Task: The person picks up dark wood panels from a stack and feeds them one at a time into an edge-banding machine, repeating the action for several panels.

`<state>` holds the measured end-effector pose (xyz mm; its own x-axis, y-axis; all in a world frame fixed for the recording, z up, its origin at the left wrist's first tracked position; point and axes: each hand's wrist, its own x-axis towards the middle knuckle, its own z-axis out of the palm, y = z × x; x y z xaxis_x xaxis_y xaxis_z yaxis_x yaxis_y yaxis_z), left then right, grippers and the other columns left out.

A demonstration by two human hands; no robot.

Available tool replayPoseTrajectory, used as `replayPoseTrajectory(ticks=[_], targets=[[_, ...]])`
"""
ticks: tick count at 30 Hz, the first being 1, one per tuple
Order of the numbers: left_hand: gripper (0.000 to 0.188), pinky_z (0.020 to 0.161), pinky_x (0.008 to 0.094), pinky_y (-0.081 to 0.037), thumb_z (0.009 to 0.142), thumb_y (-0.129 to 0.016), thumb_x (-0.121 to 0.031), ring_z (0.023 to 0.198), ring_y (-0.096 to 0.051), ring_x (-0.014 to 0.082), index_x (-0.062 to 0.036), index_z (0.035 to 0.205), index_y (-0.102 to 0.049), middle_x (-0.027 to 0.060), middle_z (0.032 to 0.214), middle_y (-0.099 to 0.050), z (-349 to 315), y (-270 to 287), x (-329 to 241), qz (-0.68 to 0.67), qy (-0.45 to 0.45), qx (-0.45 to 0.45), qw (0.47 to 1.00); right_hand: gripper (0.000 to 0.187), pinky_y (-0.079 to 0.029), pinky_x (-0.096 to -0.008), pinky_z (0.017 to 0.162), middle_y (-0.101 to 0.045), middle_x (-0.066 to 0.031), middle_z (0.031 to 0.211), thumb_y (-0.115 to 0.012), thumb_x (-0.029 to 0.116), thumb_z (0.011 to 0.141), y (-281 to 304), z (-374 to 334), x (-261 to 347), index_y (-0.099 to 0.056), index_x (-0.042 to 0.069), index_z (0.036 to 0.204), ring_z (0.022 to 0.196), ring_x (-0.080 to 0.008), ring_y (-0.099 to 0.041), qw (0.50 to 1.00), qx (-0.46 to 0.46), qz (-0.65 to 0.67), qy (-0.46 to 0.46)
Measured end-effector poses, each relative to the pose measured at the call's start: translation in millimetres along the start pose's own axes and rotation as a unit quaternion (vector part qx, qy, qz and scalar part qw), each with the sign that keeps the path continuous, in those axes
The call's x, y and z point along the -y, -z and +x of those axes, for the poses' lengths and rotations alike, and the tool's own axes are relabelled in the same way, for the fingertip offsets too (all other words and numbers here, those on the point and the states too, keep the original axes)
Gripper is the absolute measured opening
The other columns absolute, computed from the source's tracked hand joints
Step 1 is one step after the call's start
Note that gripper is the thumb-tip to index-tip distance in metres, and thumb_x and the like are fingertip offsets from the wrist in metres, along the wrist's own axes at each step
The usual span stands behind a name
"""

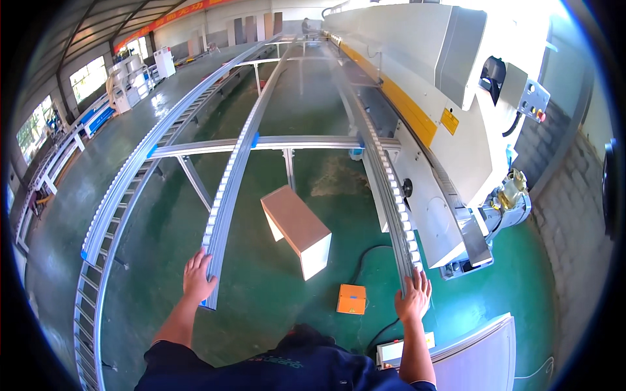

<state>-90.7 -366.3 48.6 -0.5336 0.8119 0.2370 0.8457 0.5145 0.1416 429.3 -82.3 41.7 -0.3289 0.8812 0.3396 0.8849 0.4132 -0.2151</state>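
My left hand [198,278] rests on the near end of an aluminium roller rail [222,241], its fingers stretched forward and thumb apart. On the near end of another roller rail [403,228], to the right, lies my right hand [414,297], fingers extended and slightly spread. Neither hand appears to hold anything. Small white rollers line both rails, which run away from me and are joined by a crossbar [287,143]. Between them, on the green floor, stands a brown-topped box-like piece [297,221] with white sides.
A long white and yellow machine [417,111] borders the right rail, with a control panel [533,101]. An orange floor box [351,299] with a cable sits below. Pale panels [476,355] lean lower right. Another railed frame [107,228] stands left. A person [306,27] is far off.
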Motion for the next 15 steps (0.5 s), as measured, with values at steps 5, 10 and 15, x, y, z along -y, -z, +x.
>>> replayPoseTrajectory(ticks=[5, 10, 15], targets=[[0.06, 0.114, 0.0436, -0.028, 0.074, -0.07, -0.022, 0.137, -0.037, 0.029, -0.0109, 0.132, -0.054, 0.0096, 0.152, -0.037, 0.8, 4.9, -4.0, -0.003, -0.008, -0.009, 1.0, 0.041, -0.023, -0.0504, 0.117, -0.046, -0.0144, 0.146, -0.065, 0.017, 0.075, 1.0, -1.2, -0.8, -0.065, 0.005, 0.114, 0.14, -0.0339, -0.035, 1.0, -0.016, 0.013, 0.002], [0.06, 0.114, 0.043, -0.028, 0.076, -0.069, -0.021, 0.138, -0.036, 0.0286, -0.0105, 0.132, -0.054, 0.009, 0.152, -0.037, -1.6, 6.3, -3.1, -0.012, 0.002, -0.001, 1.0, 0.039, -0.024, -0.0507, 0.117, -0.047, -0.015, 0.145, -0.065, 0.015, 0.073, -0.4, -0.5, 2.4, -0.066, 0.005, 0.111, 0.139, -0.0344, -0.036, 1.0, -0.025, 0.012, 0.007], [0.059, 0.115, 0.042, -0.027, 0.077, -0.068, -0.021, 0.138, -0.036, 0.0283, -0.0114, 0.133, -0.054, 0.0081, 0.153, -0.037, -0.6, 5.0, -3.0, -0.01, 0.009, 0.005, 1.0, 0.038, -0.025, -0.0503, 0.117, -0.048, -0.0155, 0.144, -0.065, 0.013, 0.073, 0.1, -0.8, 2.1, -0.066, 0.005, 0.109, 0.139, -0.035, -0.037, 0.999, -0.034, 0.017, 0.007]])
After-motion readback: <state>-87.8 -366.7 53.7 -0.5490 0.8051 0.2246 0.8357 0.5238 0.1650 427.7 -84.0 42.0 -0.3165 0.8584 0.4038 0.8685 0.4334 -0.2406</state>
